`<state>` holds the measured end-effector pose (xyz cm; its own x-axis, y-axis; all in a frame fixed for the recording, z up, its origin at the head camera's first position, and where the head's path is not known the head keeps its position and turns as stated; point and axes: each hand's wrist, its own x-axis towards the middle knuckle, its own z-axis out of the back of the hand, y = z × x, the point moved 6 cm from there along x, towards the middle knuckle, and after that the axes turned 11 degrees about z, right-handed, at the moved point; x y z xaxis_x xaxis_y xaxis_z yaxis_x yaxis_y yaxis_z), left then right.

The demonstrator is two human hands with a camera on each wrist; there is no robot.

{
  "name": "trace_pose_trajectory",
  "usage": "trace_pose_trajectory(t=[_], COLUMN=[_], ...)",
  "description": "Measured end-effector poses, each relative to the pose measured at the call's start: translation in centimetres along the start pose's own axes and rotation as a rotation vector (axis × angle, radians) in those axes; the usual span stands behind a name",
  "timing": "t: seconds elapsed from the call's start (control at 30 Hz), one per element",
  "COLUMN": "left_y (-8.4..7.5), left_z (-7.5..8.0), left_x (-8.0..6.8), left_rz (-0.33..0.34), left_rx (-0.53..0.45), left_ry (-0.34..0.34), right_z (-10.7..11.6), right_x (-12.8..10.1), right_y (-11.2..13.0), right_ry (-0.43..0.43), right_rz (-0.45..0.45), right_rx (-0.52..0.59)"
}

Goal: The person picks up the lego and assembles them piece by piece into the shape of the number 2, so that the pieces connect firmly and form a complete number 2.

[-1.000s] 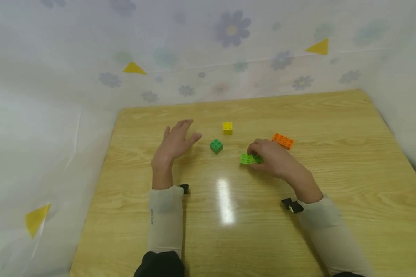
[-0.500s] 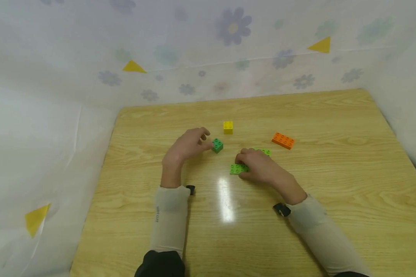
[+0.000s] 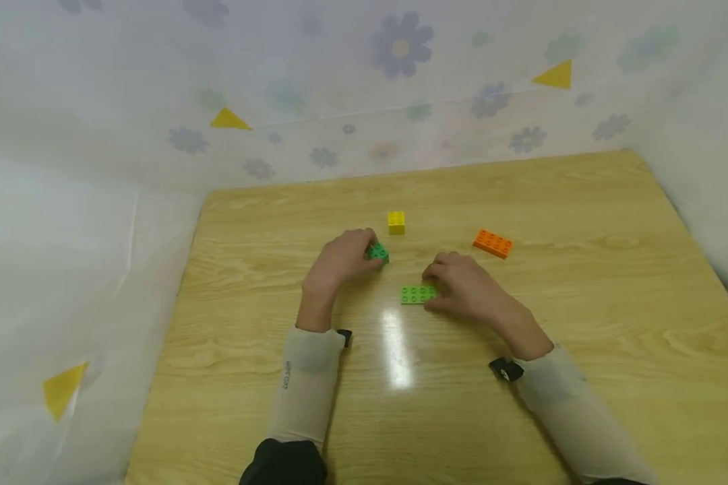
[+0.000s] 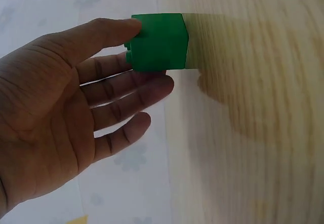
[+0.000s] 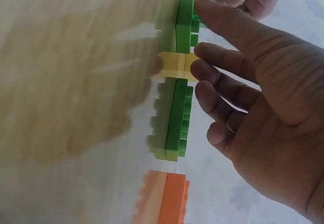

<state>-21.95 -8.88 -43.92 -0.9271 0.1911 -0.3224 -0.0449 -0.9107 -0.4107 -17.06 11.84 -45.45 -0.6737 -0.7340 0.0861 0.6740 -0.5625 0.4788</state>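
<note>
My left hand (image 3: 342, 261) pinches a small dark green toy building brick (image 4: 159, 42) between thumb and fingers, and the brick's mirror image shows in the tabletop right at its base. To the right, my right hand (image 3: 466, 286) hovers with loosely bent fingers and nothing between them. Its thumb and fingertips are close by the right end of a flat light green brick (image 3: 416, 295) that lies on the table, studs up. A second light green brick (image 5: 177, 120) shows in the right wrist view, while in the head view the right hand hides it.
A small yellow brick (image 3: 396, 222) stands behind the dark green one. An orange brick (image 3: 493, 244) lies farther back on the right. The wooden table (image 3: 431, 424) meets a flower-patterned white sheet (image 3: 315, 87) at its far edge.
My left hand has moved right and taken hold of the dark green brick. My right hand has brought a light green brick nearer and leftward, let go, and drawn slightly back to the right.
</note>
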Motion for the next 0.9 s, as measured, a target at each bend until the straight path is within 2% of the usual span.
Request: trace_pose_trajectory(t=[0.13, 0.23, 0.43, 0.6, 0.77, 0.9], left_y=[-1.0, -2.2, -4.4, -5.3, -5.6, -5.8], left_z=[0.2, 0.2, -0.4, -1.2, -2.0, -2.3], left_x=[-0.5, -1.3, -3.1, -3.7, -3.5, -3.3], left_rz=[-0.090, -0.169, -0.266, -0.297, -0.304, -0.315], left_rx=[-0.051, -0.085, -0.049, -0.017, 0.041, 0.037], left_ry=[0.013, 0.054, 0.112, 0.133, 0.135, 0.141], right_z=[0.2, 0.0, -0.3, -0.5, -0.5, -0.3], right_x=[-0.5, -0.6, -0.7, -0.7, -0.7, -0.8], right_y=[-0.5, -0.8, -0.8, -1.0, -1.0, -0.9], right_ry=[-0.050, -0.046, -0.035, -0.027, -0.025, -0.027], right_rz=[0.015, 0.021, 0.012, 0.002, -0.001, -0.006], right_rx=[0.014, 0.030, 0.081, 0.101, 0.090, 0.090])
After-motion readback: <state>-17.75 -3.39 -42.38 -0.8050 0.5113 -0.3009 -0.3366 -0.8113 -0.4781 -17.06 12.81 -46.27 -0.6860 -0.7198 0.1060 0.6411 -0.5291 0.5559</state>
